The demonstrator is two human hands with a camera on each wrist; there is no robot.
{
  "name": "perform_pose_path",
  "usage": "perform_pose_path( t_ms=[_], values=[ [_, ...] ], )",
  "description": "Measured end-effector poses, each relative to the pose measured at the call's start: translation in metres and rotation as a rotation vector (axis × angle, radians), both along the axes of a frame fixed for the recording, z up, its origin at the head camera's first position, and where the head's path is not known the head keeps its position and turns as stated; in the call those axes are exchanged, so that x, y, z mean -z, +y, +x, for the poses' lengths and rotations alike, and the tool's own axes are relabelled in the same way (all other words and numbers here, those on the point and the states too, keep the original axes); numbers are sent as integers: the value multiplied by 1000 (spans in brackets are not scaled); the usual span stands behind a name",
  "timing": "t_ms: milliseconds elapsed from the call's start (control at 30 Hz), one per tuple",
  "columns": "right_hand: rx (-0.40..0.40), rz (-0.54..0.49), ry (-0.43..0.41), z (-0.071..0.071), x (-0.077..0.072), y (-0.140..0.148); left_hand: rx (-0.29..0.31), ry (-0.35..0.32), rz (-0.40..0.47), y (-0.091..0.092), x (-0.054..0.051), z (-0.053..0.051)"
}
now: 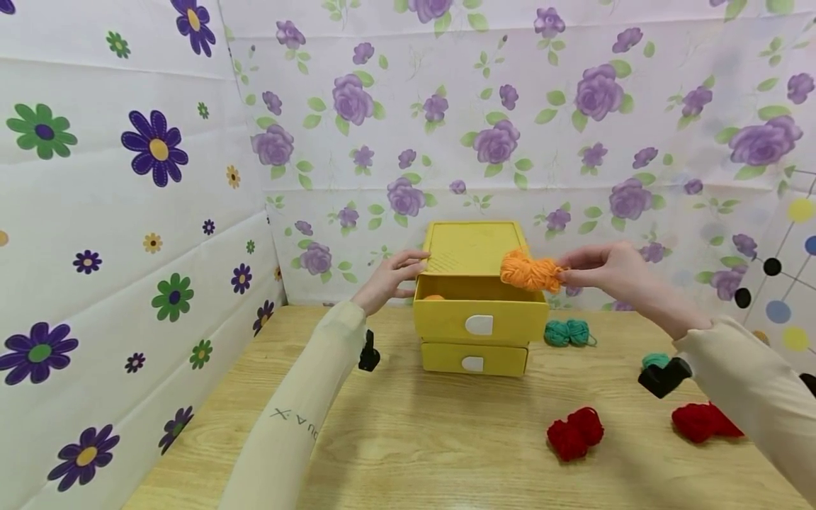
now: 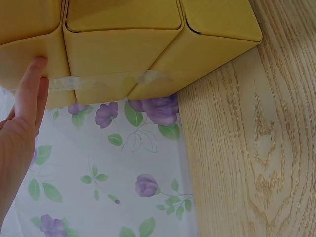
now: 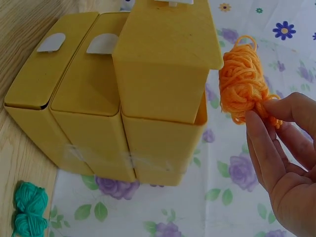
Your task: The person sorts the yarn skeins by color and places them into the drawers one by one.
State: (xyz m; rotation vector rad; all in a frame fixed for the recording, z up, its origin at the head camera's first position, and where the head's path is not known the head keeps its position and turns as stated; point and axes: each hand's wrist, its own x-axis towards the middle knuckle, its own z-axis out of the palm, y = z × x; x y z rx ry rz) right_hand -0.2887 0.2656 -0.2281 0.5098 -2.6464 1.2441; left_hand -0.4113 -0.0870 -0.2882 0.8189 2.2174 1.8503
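Right hand (image 1: 602, 269) pinches the orange yarn (image 1: 530, 270) by its right end, above the pulled-out drawer (image 1: 446, 320); left hand (image 1: 390, 280), fingers loosely extended, touches the cabinet's (image 1: 474, 244) left side. Careful: such an end-only pinch could drag strands loose!

fibrous orange yarn (image 1: 530, 271), smooth matt yellow drawers (image 1: 443, 320), wood-grained tabletop (image 1: 421, 439), creased cloth-like backdrop (image 1: 408, 142)

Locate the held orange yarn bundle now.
In the head view, the orange yarn bundle is right of centre, pinched by the right hand, above the open yellow top drawer.
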Motion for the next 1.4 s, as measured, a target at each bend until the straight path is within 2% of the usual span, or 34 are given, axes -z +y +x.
perform_pose_path(
  t_ms=[433,500,733,1000,1400],
  values=[
    [-46,44,20,-10,4,-16,-18,-8,8,1,0,0],
    [-66,23,20,-11,4,-17,-21,-10,12,2,0,0],
    [-210,-152,-26,-14,9,-20,-16,-10,12,2,-1,-1],
    [-210,-176,4,-11,9,-20,-18,-15,19,2,0,0],
    [-257,-268,-33,3,7,-33,-13,-12,15,1,2,-2]
  ],
)
